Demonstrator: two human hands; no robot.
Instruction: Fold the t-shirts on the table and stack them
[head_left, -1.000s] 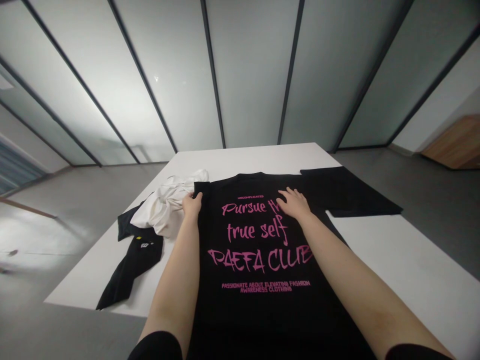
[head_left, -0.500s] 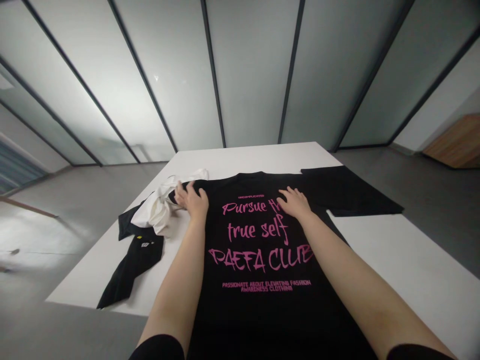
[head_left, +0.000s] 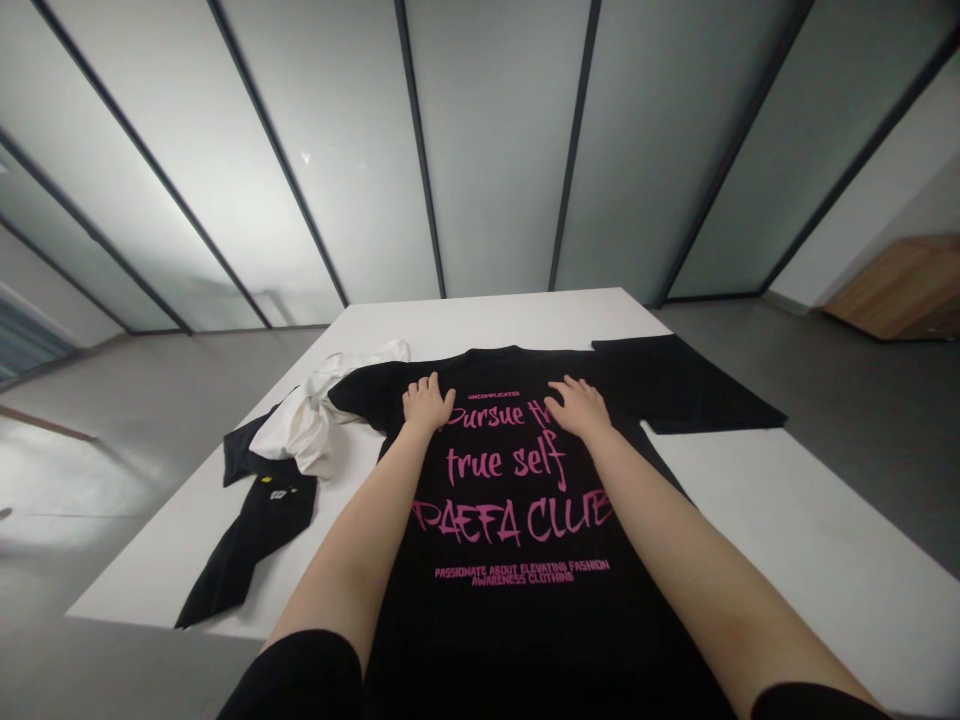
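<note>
A black T-shirt [head_left: 510, 630] with pink lettering lies spread on the white table, its collar at the far side and its lower part towards me. My left hand [head_left: 427, 402] rests on the upper left of the shirt, fingers spread and the thumb pointing at the print. On the upper right of the lettering lies my right hand [head_left: 577, 405], its fingers apart, covering the end of the top large line. Neither hand grips the cloth. The shirt's left sleeve reaches over to a crumpled white garment [head_left: 300, 432].
Under the white garment, a dark garment [head_left: 255, 540] with small yellow and white marks hangs near the table's left edge. Black cloth [head_left: 697, 385] extends to the right edge of the white table [head_left: 780, 520]. Frosted glass panels [head_left: 495, 150] stand behind.
My left hand has moved right, from the left sleeve onto the shirt's upper body. The left sleeve now lies flatter and more in view. My right hand has stayed nearly in place.
</note>
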